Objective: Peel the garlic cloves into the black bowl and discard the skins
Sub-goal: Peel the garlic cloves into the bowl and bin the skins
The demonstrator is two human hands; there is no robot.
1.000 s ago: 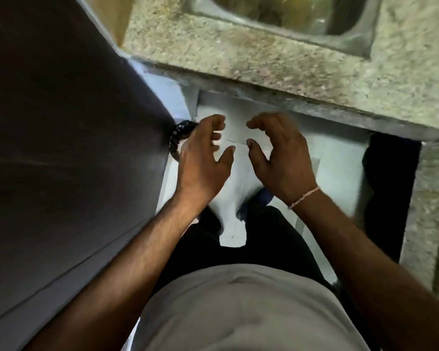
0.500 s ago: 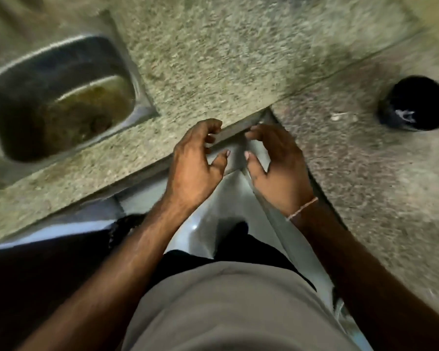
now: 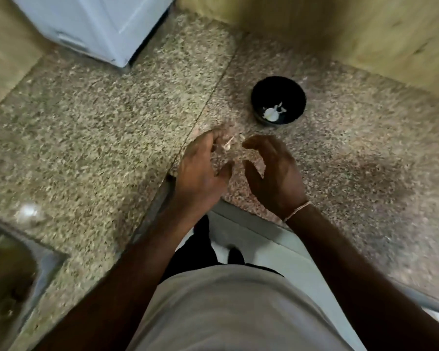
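Both your hands hover over the counter (image 3: 112, 117), fingers loosely spread and gripping nothing: left hand (image 3: 200, 171) beside right hand (image 3: 274, 173). Just past your left fingertips lie pale scraps of garlic skin (image 3: 227, 145) (blurred, so hard to say if a clove sits among them). The black bowl (image 3: 278, 101) sits beyond, holding pale garlic pieces (image 3: 273, 113). Those skins look papery and feather-light, likely to flutter; pinch them gently between thumb and fingertip.

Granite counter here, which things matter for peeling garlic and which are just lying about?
Job:
round black bowl holding white garlic pieces
pale skin scraps by the left hand
right hand

Lying about:
steel sink
white appliance
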